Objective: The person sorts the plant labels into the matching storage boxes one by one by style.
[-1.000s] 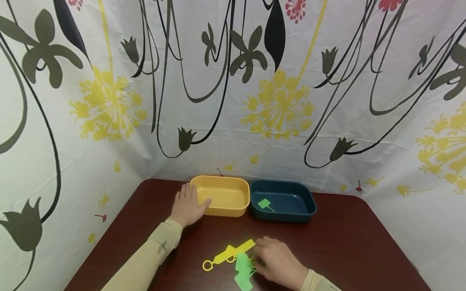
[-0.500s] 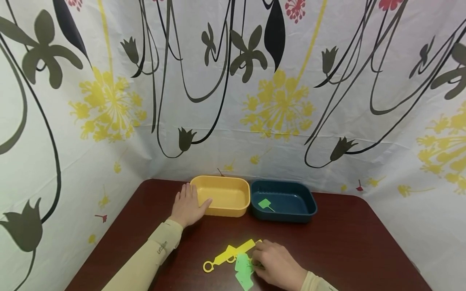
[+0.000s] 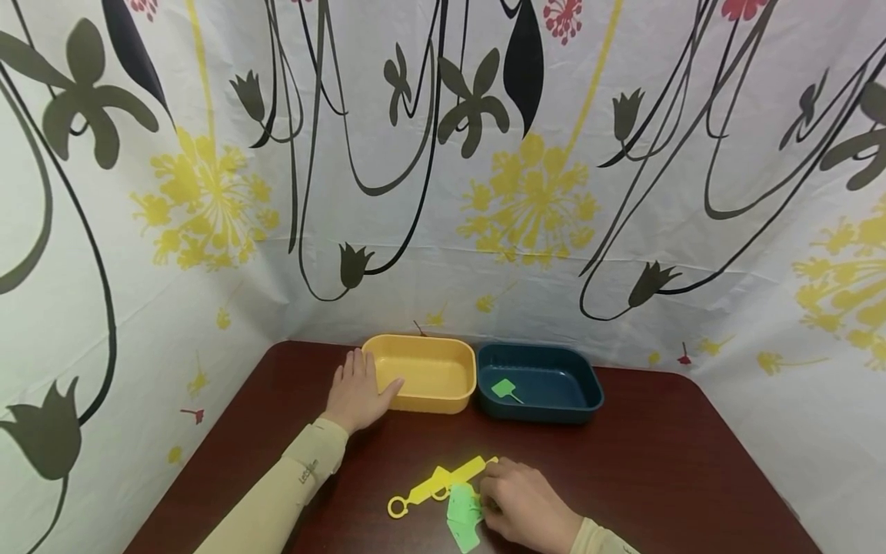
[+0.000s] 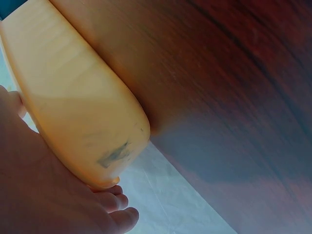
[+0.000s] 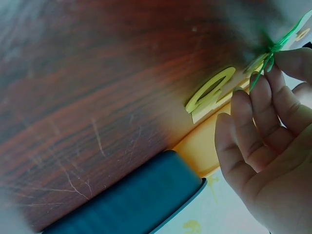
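In the lower middle of the head view, pale, flat green tags [image 3: 462, 504] overlap on the dark red-brown counter [image 3: 623, 462], their plates squarish with angular corners; the right wrist view shows thin, glossy green stems bunched at upper right. There the right hand [image 3: 522, 498] pinches the stems between thumb and fingers. Just beside lie bright yellow strips [image 3: 424, 491] with round loops. The left hand [image 3: 356, 391] rests, fingers extended, against the yellow bin [image 3: 429, 403] at centre.
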Demonstrator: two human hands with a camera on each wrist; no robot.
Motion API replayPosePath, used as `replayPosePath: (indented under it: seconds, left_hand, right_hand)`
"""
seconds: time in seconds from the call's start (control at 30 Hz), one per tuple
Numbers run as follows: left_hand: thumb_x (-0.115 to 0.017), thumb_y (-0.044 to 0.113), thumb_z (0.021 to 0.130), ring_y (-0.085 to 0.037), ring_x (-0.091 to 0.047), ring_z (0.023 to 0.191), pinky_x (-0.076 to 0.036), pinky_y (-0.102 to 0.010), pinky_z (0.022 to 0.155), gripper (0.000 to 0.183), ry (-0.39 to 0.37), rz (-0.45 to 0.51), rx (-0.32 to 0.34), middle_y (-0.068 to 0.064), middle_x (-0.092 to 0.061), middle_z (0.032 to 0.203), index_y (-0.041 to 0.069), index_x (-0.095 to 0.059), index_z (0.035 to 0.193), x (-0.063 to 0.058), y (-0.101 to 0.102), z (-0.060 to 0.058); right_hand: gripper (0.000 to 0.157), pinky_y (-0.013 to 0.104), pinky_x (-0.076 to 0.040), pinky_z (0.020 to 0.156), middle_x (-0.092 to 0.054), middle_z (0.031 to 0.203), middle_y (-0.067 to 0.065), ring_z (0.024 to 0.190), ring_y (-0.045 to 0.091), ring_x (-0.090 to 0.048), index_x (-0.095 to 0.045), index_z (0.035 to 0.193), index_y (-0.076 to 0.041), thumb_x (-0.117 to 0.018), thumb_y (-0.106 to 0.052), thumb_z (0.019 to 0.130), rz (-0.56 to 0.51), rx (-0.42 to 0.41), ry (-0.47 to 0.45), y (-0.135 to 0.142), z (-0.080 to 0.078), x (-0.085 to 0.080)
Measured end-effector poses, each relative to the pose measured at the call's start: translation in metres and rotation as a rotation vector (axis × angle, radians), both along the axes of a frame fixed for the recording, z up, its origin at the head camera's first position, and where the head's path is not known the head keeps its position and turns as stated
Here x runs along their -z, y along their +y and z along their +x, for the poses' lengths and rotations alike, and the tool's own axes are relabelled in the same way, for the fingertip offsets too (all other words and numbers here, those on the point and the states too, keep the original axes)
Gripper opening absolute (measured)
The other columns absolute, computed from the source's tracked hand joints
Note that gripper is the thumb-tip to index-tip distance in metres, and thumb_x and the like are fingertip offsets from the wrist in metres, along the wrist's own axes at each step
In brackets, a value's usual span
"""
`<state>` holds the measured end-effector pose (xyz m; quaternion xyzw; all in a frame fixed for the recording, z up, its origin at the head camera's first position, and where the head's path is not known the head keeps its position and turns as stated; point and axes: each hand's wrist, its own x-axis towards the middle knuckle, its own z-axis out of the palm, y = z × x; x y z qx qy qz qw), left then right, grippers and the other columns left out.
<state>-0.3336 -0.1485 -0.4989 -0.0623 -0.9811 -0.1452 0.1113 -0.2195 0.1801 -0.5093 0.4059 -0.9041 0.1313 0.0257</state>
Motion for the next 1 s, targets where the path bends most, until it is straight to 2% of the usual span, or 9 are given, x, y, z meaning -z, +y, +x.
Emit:
replayPosePath:
  seconds: [0.33,0.7,1.0]
  left_hand:
    - [-0.043,0.07,0.096,-0.046,-0.016,0.149,-0.018,-0.06,0.117,0.102,-0.005,0.009,0.005,-0.032,-0.018,0.16,-0.012,-0.021,0.154,0.0,-0.001,0.0]
    - [-0.041,0.071,0.096,-0.045,-0.014,0.15,-0.016,-0.059,0.118,0.104,-0.018,0.012,-0.004,-0.031,-0.018,0.161,-0.012,-0.018,0.155,0.004,-0.001,-0.003]
    - [-0.038,0.073,0.096,-0.045,-0.014,0.15,-0.016,-0.058,0.118,0.106,-0.025,0.009,-0.006,-0.032,-0.016,0.161,-0.012,-0.017,0.155,0.002,-0.001,-0.002]
  right_hand:
    - [0.018,0.019,-0.04,0.059,-0.055,0.088,-0.021,0.075,0.0,-0.044,-0.065,0.081,-0.032,-0.075,-0.019,0.086,-0.026,-0.001,-0.012,0.0,0.002,-0.001]
    - [0.017,0.016,-0.04,0.059,-0.051,0.084,-0.023,0.074,-0.002,-0.043,-0.065,0.084,-0.031,-0.076,-0.019,0.086,-0.061,-0.022,0.002,0.0,0.002,-0.004]
    - [0.015,0.017,-0.04,0.058,-0.049,0.08,-0.021,0.073,-0.001,-0.042,-0.065,0.082,-0.032,-0.076,-0.022,0.085,-0.083,0.008,0.05,0.0,0.002,-0.01]
